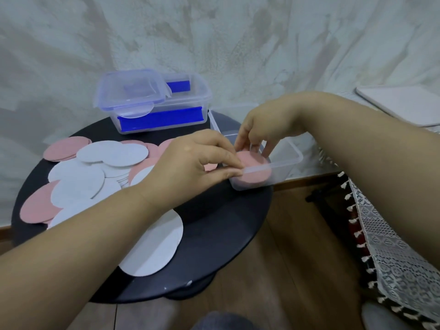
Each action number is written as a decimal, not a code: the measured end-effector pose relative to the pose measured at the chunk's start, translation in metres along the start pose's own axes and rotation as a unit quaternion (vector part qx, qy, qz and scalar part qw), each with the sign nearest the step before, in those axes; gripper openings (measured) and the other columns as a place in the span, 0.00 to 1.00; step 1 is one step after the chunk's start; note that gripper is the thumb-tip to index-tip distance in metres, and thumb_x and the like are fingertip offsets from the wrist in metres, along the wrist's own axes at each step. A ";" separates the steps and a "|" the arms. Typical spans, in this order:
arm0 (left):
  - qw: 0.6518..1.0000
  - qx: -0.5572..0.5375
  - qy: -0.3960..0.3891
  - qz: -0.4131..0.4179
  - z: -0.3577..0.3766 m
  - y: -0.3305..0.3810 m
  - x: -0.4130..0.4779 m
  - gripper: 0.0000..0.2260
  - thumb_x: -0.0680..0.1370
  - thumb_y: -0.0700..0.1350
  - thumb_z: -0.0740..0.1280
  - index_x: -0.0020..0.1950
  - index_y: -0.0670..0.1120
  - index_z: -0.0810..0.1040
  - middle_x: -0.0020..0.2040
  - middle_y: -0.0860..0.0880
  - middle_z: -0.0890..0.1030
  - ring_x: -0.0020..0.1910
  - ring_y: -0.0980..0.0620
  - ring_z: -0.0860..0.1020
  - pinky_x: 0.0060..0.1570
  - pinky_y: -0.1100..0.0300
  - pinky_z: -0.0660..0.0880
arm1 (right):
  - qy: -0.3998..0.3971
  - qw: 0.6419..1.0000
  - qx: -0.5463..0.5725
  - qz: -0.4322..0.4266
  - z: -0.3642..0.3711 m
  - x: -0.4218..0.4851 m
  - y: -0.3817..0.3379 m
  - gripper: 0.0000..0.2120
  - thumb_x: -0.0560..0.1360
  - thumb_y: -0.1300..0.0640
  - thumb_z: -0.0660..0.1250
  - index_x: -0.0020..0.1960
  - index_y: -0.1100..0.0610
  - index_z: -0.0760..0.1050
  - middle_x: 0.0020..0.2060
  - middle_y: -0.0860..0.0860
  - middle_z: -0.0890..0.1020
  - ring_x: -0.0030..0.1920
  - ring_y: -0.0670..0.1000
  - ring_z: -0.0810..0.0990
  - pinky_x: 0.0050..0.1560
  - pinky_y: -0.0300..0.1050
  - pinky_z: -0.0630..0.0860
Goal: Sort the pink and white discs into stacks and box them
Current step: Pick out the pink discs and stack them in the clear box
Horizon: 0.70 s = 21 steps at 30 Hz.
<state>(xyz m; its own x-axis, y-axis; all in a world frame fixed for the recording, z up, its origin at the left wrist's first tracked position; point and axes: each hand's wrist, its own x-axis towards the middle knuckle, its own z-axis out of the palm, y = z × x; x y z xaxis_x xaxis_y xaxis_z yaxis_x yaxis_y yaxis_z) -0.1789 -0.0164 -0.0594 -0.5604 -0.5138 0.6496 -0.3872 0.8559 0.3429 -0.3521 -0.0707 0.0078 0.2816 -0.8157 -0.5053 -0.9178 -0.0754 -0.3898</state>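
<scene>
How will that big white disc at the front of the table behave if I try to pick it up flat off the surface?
The big white disc looks very thin, so it is probably light and may flex when lifted. It lies flush on the glossy black table, so pinching an edge could be awkward; sliding it towards the table edge might help. Being flat, it is unlikely to roll.

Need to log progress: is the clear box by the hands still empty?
Not empty. A pink stack sits inside the clear box, showing through its near wall, with both hands on it: left hand, right hand.

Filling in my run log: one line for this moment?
step: boxing pink stack | both hands: fingers on stack, left hand, right hand | clear box: open | loose discs: unsorted
</scene>
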 end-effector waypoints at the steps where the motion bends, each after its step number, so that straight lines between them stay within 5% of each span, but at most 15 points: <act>1: 1.000 0.001 0.001 0.000 0.000 0.000 0.000 0.08 0.72 0.48 0.70 0.43 0.45 0.85 0.42 0.49 0.82 0.40 0.54 0.78 0.40 0.56 0.76 | -0.006 1.000 0.008 0.001 -0.001 -0.001 0.000 0.21 0.74 0.74 0.51 0.56 0.62 0.78 0.49 0.56 0.81 0.55 0.57 0.80 0.53 0.50 0.80; 15: 0.999 0.007 0.006 -0.050 -0.010 0.011 0.000 0.11 0.71 0.52 0.69 0.47 0.47 0.84 0.45 0.52 0.82 0.44 0.58 0.78 0.46 0.61 0.75 | 0.051 0.997 0.061 -0.026 0.001 -0.009 -0.001 0.13 0.78 0.65 0.57 0.57 0.56 0.76 0.56 0.54 0.78 0.55 0.52 0.78 0.58 0.47 0.76; 21: 0.972 0.065 0.041 -0.224 -0.044 0.005 -0.016 0.05 0.75 0.47 0.68 0.48 0.51 0.82 0.45 0.58 0.79 0.47 0.59 0.75 0.47 0.68 0.69 | 0.175 0.968 0.133 -0.121 0.005 -0.027 -0.007 0.11 0.78 0.63 0.59 0.46 0.51 0.77 0.47 0.48 0.81 0.53 0.49 0.78 0.57 0.44 0.76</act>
<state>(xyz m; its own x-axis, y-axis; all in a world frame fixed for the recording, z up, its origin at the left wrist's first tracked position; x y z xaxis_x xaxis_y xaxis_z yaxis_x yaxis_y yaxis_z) -0.1395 -0.0013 -0.0378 -0.2560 -0.8215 0.5095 -0.6703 0.5306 0.5188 -0.3522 -0.0447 0.0201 0.3238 -0.9408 -0.1003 -0.7187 -0.1757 -0.6727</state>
